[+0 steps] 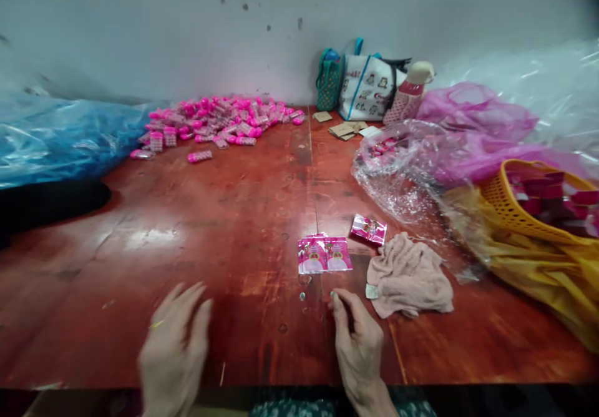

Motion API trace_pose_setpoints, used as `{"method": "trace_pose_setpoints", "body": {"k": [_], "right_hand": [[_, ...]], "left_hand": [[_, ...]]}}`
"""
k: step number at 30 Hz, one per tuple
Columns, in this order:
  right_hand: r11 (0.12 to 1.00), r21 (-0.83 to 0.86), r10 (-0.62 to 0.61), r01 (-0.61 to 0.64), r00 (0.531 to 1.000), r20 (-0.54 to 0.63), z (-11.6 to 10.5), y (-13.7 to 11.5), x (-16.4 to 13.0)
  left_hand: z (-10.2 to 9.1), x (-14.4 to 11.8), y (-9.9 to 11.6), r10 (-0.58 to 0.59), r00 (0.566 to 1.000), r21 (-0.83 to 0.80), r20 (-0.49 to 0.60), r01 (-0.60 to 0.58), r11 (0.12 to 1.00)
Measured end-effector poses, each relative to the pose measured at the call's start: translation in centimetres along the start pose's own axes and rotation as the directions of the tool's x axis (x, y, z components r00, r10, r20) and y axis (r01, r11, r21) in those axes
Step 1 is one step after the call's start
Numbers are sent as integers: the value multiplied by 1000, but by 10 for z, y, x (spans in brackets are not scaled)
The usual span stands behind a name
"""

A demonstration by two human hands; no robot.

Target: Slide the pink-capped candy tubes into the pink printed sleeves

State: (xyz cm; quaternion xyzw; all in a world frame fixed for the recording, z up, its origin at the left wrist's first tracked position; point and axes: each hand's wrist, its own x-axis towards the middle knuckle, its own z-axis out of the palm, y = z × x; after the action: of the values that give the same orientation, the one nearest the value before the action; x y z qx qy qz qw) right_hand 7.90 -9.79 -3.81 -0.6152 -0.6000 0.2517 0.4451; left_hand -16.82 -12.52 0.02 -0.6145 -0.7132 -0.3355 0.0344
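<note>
Reddish, glossy wooden boards formed the table (210, 217), which ran back to a stained pale wall. At the upper left of the frame lay blue plastic sheeting (60, 136); beside it, near the top centre, spread a heap of pink capsules (219, 120). Two printed bags (360, 83) and a bottle (409, 95) stood against the wall. On the right sat clear and pink plastic wrap (449, 148) and an orange basket (528, 198) on yellow plastic.

Pink sachets (324, 255) lay at centre, another sachet (369, 229) just beyond, and a beige cloth (407, 276) beside them. Their print was too blurred to read.

At the lower left, the left hand (175, 348) hovered blurred, fingers spread and holding nothing. The right hand (360, 342), lower centre, pinched something tiny between thumb and forefinger, just below the sachets.
</note>
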Motion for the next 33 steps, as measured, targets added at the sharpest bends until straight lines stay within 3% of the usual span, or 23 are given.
{"method": "trace_pose_setpoints", "body": {"k": [1,3,6,7,9,16,29,33], "right_hand": [[993,-90,-79,73,994,-75,-1,3,4],[939,-291,-218,180,970,-104,-3,11,14],[807,-538,-290,246,957,3,0,21,27],[767,-584,-306,265,952,30,3,24,30],[721,-616,-350,316,934,69,8,29,32],[734,-569,-421,371,906,48,13,39,34],[737,-565,-444,371,896,10,12,28,52],[762,-507,-449,404,893,36,9,28,55]], "left_hand": [[18,13,13,100,992,-26,76,-98,995],[54,35,40,276,928,-70,249,-267,961],[97,53,73,463,742,-118,484,-469,875],[108,55,80,498,686,-131,531,-513,848],[122,55,87,527,656,-124,540,-558,821],[127,50,84,527,675,-82,516,-574,815],[125,49,86,519,707,-109,480,-539,835],[137,49,75,568,696,-33,439,-619,784]]}}
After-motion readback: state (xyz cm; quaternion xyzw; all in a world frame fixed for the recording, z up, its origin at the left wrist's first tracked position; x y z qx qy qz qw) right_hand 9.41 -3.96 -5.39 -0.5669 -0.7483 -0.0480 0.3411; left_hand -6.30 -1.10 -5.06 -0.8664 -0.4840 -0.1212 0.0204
